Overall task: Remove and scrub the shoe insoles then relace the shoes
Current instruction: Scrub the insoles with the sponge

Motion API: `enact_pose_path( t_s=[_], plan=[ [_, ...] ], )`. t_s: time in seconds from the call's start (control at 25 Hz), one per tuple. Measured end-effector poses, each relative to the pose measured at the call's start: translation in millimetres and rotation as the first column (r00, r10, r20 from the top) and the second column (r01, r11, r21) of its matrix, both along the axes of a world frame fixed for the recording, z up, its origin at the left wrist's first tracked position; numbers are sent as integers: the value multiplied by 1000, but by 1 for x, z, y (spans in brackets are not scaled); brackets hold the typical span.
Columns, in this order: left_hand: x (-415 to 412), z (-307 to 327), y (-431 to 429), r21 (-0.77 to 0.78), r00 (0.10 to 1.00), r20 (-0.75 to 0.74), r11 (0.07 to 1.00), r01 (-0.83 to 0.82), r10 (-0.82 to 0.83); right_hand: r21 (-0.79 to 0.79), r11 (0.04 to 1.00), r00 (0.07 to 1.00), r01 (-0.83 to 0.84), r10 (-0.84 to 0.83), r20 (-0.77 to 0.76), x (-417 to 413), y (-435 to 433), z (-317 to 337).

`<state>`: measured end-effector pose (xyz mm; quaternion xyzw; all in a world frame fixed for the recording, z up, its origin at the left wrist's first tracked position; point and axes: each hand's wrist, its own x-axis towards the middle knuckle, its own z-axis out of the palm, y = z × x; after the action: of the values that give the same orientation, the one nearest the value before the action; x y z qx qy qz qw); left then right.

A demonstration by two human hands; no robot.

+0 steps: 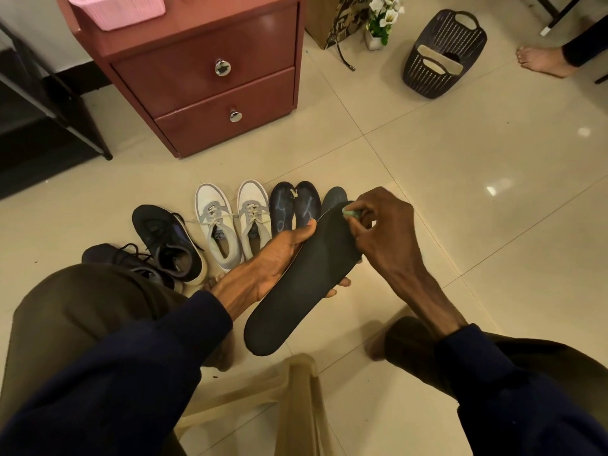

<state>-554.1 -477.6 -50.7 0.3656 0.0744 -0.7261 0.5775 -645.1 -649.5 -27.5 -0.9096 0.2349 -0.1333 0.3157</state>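
Note:
My left hand (pixel 273 261) grips a long black insole (pixel 296 291) from below, thumb on its left edge, fingertips showing under its right edge. My right hand (pixel 383 225) pinches a small pale green scrubber (pixel 349 212) against the insole's toe end. On the floor behind lie two dark insoles with pale marks (pixel 294 207) and a third dark insole (pixel 333 198) partly hidden by my right hand. A laced white pair of sneakers (pixel 232 222) stands left of them, and further left a black pair of sneakers (pixel 164 241), one shoe half hidden by my knee.
A red-brown two-drawer cabinet (pixel 210 77) stands behind the shoes with a pink basket (pixel 115 9) on top. A dark perforated basket (pixel 442 57) holding pale insoles sits at the back right, near another person's bare foot (pixel 543 62). A beige plastic stool (pixel 296 406) is under me.

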Motion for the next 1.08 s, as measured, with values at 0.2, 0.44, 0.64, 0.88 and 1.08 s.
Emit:
enact_pose_path(
  t_s=[0.2, 0.44, 0.64, 0.88, 1.08],
  plan=[
    [1, -8, 4, -2, 1000, 21, 1000, -18, 18, 176, 956, 951, -236, 265, -162, -2, 10, 13],
    [4, -2, 2, -55, 999, -13, 998, -39, 38, 100, 995, 999, 32, -30, -13, -6, -11, 0],
    [0, -4, 1, 18, 996, 34, 997, -78, 77, 211, 955, 958, -207, 242, -156, -3, 1, 7],
    [4, -6, 3, -3, 996, 11, 996, -93, 93, 108, 993, 997, -50, 55, -45, -5, -10, -1],
    [3, -4, 2, 8, 993, 23, 994, -112, 112, 143, 975, 967, -169, 193, -169, -5, -6, 10]
  ],
)
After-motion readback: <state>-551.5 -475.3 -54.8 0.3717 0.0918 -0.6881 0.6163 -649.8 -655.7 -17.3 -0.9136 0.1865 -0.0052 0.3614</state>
